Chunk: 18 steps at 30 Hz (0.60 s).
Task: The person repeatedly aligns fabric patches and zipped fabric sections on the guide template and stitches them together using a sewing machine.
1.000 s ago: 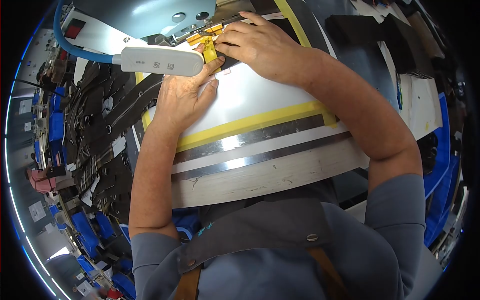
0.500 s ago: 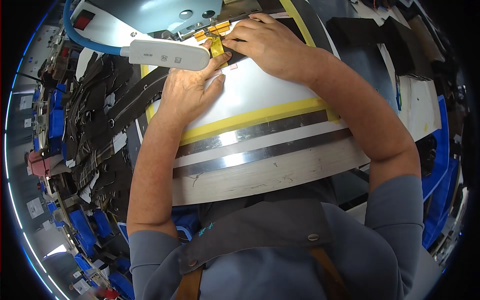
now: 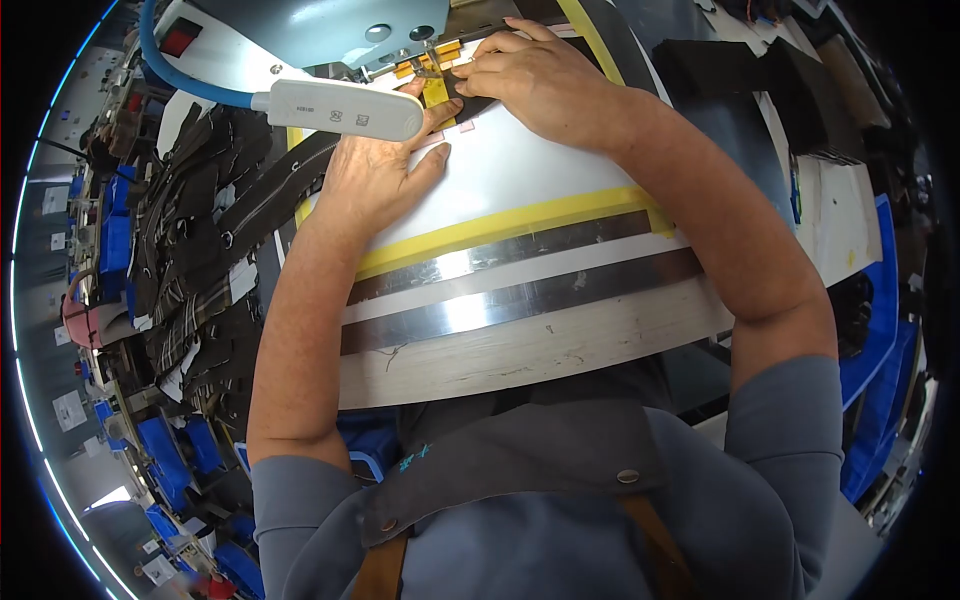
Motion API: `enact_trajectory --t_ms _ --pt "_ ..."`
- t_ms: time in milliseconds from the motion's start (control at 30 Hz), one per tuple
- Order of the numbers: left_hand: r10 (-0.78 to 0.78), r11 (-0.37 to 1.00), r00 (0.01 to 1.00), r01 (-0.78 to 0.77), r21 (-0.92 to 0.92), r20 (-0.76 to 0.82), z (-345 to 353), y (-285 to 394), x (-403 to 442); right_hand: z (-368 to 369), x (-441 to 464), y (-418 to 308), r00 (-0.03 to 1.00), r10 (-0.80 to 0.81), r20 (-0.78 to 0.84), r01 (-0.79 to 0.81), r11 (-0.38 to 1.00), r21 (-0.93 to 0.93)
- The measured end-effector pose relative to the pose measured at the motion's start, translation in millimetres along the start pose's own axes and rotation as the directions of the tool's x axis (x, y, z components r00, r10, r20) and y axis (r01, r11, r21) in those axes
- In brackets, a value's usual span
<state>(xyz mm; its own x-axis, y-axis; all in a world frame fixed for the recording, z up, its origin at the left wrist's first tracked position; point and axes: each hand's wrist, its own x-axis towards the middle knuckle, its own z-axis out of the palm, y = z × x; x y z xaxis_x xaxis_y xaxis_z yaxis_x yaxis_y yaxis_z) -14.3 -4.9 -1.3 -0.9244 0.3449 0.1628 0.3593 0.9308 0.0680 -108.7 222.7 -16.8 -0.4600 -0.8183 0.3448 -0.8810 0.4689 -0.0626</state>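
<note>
My left hand (image 3: 375,180) lies palm down beside the yellow guide strip (image 3: 436,98) at the sewing machine's needle area, fingers stretched forward and thumb apart. A white box-like fitting (image 3: 345,110) hides part of it. From the other side, my right hand (image 3: 545,90) reaches over a piece of dark fabric (image 3: 480,104). Its thumb and forefinger tips come close together at the fabric by the presser foot (image 3: 428,68), while the other fingers spread over the cloth. Orange guide blocks (image 3: 445,52) sit just beyond the fingertips. How much fabric lies under my hands is hidden.
The pale blue machine head (image 3: 310,35) overhangs the far side. Dark cloth pieces and a zipper strip (image 3: 275,195) hang at the left. Black stacked pieces (image 3: 810,95) stand at the right. Yellow tape (image 3: 510,225) edges the white work surface (image 3: 500,170).
The whole view has shifted slightly. Both hands stay at the needle area in nearly the same pose, with only slight finger movement.
</note>
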Motion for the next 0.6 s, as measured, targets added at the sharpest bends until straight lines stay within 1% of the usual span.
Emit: enact_trajectory --t_ms 67,100,167,200,267,333,400,433,467,500,567,600 --pt "-0.019 1.000 1.000 0.019 -0.011 0.020 -2.6 -0.9 2.8 6.7 3.4 3.1 0.985 -0.044 -0.167 0.034 0.998 -0.059" --pt "-0.036 0.999 0.998 0.037 -0.025 0.044 -3.6 -1.4 4.7 8.9 3.2 5.8 0.984 -0.045 -0.170 0.035 0.997 -0.061" --pt "-0.044 0.998 0.998 0.046 -0.035 0.050 -1.0 -5.5 7.5 5.6 6.2 5.0 0.998 0.052 -0.038 -0.053 0.998 -0.044" --pt "-0.053 0.997 0.997 0.055 -0.046 0.056 -0.2 -8.2 8.2 3.8 9.0 5.1 0.998 0.049 -0.040 -0.051 0.998 -0.047" --pt "-0.030 0.999 0.998 0.032 -0.024 0.062 0.0 -13.4 5.7 3.3 13.8 5.6 0.996 0.083 0.025 -0.081 0.994 -0.068" --pt "-0.005 1.000 0.998 0.005 -0.005 0.068 -0.5 -19.0 5.7 3.5 17.5 7.4 0.995 0.093 0.037 -0.090 0.993 -0.078" --pt "0.050 0.998 0.997 -0.053 0.040 0.062 -1.1 -25.4 6.3 7.1 20.7 10.7 0.994 0.102 0.049 -0.098 0.992 -0.084" --pt "0.048 0.998 0.997 -0.051 0.041 0.062 -3.5 -26.9 7.1 11.4 22.9 12.2 0.995 0.095 -0.016 -0.096 0.990 -0.107" --pt "0.033 0.999 0.995 -0.030 -0.029 0.099 -7.6 -27.9 8.5 15.1 24.6 13.9 0.993 0.084 -0.081 -0.095 0.987 -0.131" --pt "0.021 0.995 0.991 -0.007 -0.097 0.135 -10.0 -29.4 9.4 18.0 25.7 16.1 0.993 0.082 -0.081 -0.092 0.987 -0.130" --pt "0.005 0.996 0.989 0.008 -0.088 0.147 -8.4 -34.3 11.6 16.9 29.6 17.7 0.989 0.139 -0.044 -0.142 0.985 -0.093" --pt "-0.008 0.997 0.987 0.021 -0.078 0.161 -6.2 -38.4 13.5 17.1 32.2 18.7 0.990 0.137 -0.046 -0.140 0.986 -0.093"
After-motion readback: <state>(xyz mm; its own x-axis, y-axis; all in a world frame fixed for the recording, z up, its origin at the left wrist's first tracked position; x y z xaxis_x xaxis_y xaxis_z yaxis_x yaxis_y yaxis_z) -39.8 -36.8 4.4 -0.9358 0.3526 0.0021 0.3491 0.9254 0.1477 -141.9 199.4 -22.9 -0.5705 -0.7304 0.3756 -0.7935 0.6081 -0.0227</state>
